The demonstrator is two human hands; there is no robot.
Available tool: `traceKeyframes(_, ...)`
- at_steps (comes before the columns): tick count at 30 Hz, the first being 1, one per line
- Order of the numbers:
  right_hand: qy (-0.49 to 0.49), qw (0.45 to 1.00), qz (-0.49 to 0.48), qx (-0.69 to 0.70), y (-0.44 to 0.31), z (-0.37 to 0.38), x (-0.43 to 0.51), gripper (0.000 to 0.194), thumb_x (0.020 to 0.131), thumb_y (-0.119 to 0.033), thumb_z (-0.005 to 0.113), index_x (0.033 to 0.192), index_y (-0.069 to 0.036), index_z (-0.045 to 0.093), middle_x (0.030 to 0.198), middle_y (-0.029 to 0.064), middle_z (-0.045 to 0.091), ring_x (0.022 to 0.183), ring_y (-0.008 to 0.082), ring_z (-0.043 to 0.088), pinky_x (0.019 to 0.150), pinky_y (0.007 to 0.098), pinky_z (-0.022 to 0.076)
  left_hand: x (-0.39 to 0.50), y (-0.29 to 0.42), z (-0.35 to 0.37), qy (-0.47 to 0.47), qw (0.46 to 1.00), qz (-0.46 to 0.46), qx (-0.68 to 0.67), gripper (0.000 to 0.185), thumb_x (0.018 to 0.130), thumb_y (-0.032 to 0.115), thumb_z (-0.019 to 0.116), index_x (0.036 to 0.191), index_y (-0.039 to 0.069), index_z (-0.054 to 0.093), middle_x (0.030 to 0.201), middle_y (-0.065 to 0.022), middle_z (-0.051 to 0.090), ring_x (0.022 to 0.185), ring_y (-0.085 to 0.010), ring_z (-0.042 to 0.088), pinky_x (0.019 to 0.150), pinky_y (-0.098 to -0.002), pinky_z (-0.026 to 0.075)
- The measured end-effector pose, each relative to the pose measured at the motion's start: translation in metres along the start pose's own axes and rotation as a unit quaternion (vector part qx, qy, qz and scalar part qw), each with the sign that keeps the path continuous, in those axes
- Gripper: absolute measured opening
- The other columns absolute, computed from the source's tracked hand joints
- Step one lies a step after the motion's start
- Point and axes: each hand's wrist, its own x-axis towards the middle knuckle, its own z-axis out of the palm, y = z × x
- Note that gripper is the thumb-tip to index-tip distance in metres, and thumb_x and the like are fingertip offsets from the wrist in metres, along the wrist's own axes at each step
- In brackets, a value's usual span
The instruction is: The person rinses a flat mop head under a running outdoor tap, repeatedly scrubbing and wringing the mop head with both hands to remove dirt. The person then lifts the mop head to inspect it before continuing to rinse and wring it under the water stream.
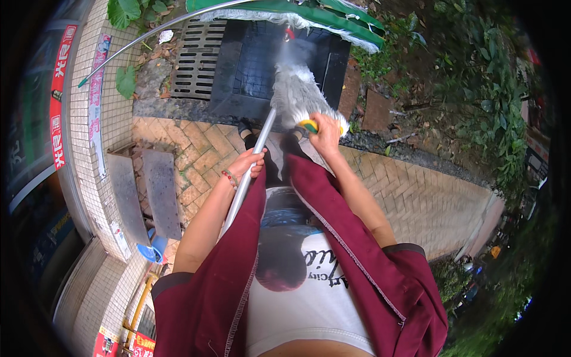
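My left hand point(244, 166), with a beaded bracelet at the wrist, is wrapped around a silver metal pole point(256, 154). The pole slants up to a wet, grey-white fringed mop head point(296, 91). At the mop head's near end my right hand point(325, 136) grips a yellow and green piece point(308, 125); whether this is part of the mop cannot be told. A tap with a red handle point(289, 34) sprays water onto the mop's far end. Beneath lies a dark, square-rimmed basin point(254, 67).
A green mop with white fringe point(294, 13) lies across the basin's far side, its metal handle point(156, 31) reaching left. Left of the basin is a slotted drain grate point(198, 58). Two dark slabs point(161, 194) lean near the tiled wall point(87, 111), by a blue bucket point(154, 247). Plants point(482, 89) grow right.
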Motion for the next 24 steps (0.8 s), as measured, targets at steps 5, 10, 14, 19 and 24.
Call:
traceKeyframes(5,0.028,0.998,-0.018,-0.045,-0.019,-0.025,0.09,0.028,0.069,-0.007,0.066,0.094,-0.017,0.062,0.081,0.0084,0.063,0.086,0.0304,0.061,0.077,0.0423,0.0375,0.003,0.031,0.023,-0.005,0.998,-0.001,-0.064,0.029,0.098,0.014,0.054,0.124,0.005,0.049,0.074,0.0014,0.045,0.051,-0.0036,0.04,0.04,-0.0184,0.033)
traceKeyframes(10,-0.006,0.995,-0.05,-0.088,-0.037,-0.044,0.173,0.023,0.073,-0.014,0.066,0.096,-0.017,0.062,0.085,0.0105,0.067,0.086,0.0333,0.064,0.073,0.0472,0.0416,0.012,0.049,0.022,-0.044,0.989,0.001,-0.143,0.023,0.095,0.014,0.058,0.116,0.006,0.05,0.074,-0.0017,0.049,0.05,-0.0056,0.041,0.041,-0.0202,0.034)
traceKeyframes(14,-0.054,0.994,-0.047,-0.084,-0.052,-0.056,0.218,0.026,0.073,-0.018,0.068,0.098,-0.018,0.062,0.089,0.0122,0.069,0.091,0.0349,0.065,0.077,0.048,0.0429,0.017,0.059,0.018,-0.064,0.983,0.007,-0.171,0.027,0.096,0.014,0.057,0.12,0.005,0.049,0.074,-0.0023,0.05,0.049,-0.0058,0.041,0.041,-0.0202,0.034)
traceKeyframes(19,-0.069,0.991,-0.041,-0.111,-0.063,-0.058,0.243,0.033,0.071,-0.02,0.071,0.102,-0.022,0.063,0.095,0.0119,0.07,0.092,0.0352,0.065,0.077,0.0458,0.0482,0.016,0.069,0.016,-0.05,0.985,0.012,-0.163,0.024,0.099,0.016,0.052,0.12,0.004,0.052,0.071,-0.0003,0.048,0.048,-0.0048,0.04,0.04,-0.0196,0.035)
traceKeyframes(24,-0.074,0.993,-0.022,-0.092,-0.046,-0.07,0.24,0.038,0.07,-0.018,0.07,0.106,-0.023,0.061,0.097,0.0105,0.07,0.093,0.0359,0.065,0.077,0.044,0.0505,0.012,0.076,0.014,-0.034,0.99,0.002,-0.139,0.023,0.099,0.015,0.052,0.119,0.004,0.053,0.071,-0.0003,0.048,0.048,-0.0052,0.04,0.04,-0.02,0.034)
